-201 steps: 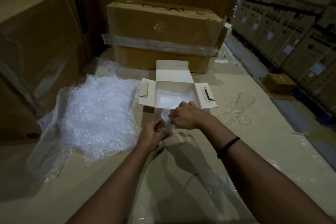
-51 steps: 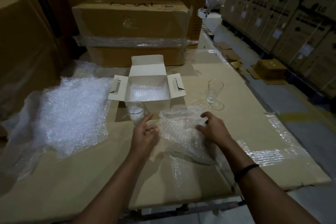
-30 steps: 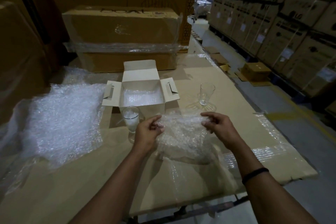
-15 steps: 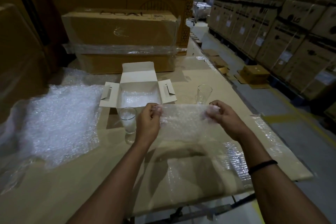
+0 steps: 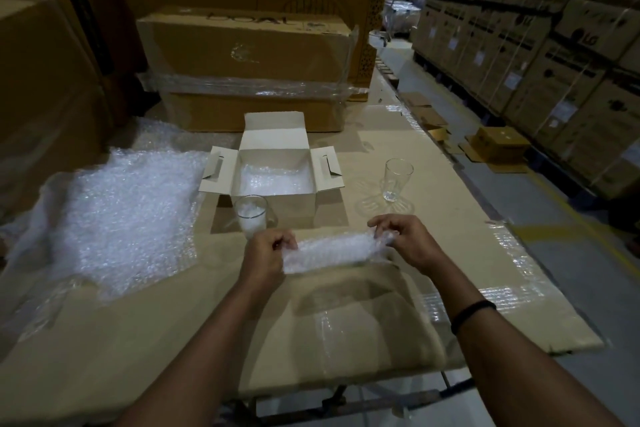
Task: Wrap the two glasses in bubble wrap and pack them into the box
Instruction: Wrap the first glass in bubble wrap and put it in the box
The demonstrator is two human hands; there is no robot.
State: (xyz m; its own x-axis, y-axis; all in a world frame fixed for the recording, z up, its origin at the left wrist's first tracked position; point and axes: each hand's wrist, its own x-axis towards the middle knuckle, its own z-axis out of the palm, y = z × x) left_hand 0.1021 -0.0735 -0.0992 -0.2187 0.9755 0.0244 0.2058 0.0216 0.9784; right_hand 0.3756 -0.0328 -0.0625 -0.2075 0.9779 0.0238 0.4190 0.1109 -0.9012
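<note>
Left hand (image 5: 268, 248) and right hand (image 5: 403, 241) pinch the bubble wrap sheet (image 5: 332, 251) taut between them | limp, light | stuffed glass (image 5: 251, 218) just beyond left hand: fragile, slippery, take by its wall

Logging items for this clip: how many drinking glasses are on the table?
2. One stuffed glass stands in front of the open white box; one empty glass stands to the box's right. Neither is wrapped; the box's bubble-wrap lining could hide more.
</note>
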